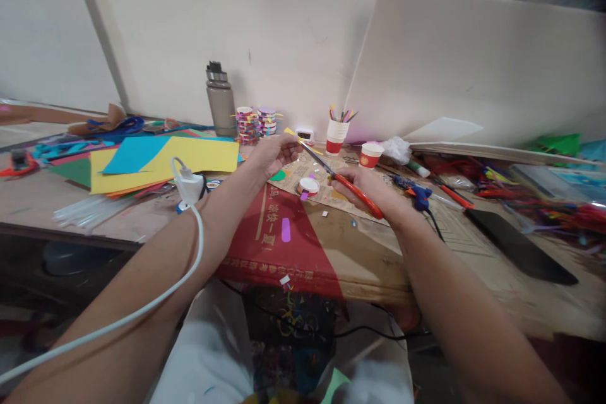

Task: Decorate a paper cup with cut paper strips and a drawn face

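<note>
Printed cardboard (293, 262) under my right hand (367, 182) and my left hand (278, 151)
My right fingers are closed round the red-handled scissors (350, 187), blades running toward ten o'clock; a red-and-white disc (308, 185) lies on the cardboard, five o'clock from my left hand; a purple strip (285, 230) lies at seven o'clock from the disc; my left fingertips, pinched narrow, hold a yellow strip (290, 131) close to the blade tips.
</note>
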A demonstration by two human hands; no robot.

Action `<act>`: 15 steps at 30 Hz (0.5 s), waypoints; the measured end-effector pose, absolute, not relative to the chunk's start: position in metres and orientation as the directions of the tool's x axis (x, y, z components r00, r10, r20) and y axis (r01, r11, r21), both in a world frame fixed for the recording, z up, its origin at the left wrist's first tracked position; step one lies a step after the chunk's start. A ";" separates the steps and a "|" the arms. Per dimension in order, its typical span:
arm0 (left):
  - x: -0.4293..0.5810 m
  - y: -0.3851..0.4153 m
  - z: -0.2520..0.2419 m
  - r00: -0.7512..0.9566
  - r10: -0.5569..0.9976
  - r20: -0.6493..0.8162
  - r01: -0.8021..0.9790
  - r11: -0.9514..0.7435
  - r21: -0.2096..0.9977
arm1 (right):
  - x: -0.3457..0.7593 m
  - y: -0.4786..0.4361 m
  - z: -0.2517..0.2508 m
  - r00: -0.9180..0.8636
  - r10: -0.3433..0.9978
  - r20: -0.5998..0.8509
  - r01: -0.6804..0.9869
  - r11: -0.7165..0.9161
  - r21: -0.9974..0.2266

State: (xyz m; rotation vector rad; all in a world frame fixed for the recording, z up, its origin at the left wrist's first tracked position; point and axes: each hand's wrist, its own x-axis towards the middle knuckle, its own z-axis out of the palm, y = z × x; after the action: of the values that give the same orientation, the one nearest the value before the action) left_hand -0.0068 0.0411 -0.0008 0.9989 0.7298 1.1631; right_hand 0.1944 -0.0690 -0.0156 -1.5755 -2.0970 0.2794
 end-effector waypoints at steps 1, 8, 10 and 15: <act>-0.007 0.041 -0.001 0.264 0.964 0.030 -0.398 0.081 0.914 | 0.194 -0.069 -0.016 -0.207 0.942 0.263 0.837 0.310 -0.451; -0.008 0.044 -0.003 0.261 0.965 0.027 -0.382 0.077 0.921 | 0.193 -0.069 -0.014 -0.194 0.952 0.237 0.832 0.288 -0.475; -0.008 0.044 -0.003 0.261 0.965 0.025 -0.384 0.080 0.920 | 0.192 -0.070 -0.013 -0.188 0.950 0.248 0.828 0.289 -0.480; -0.008 0.045 -0.003 0.271 0.962 0.035 -0.384 0.075 0.920 | 0.191 -0.072 -0.011 -0.194 0.947 0.256 0.827 0.298 -0.477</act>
State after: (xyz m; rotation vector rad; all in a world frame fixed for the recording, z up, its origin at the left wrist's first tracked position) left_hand -0.0079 0.0445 -0.0034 1.0167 0.7288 1.1569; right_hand 0.1913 -0.0718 -0.0109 -1.5757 -2.0721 0.3176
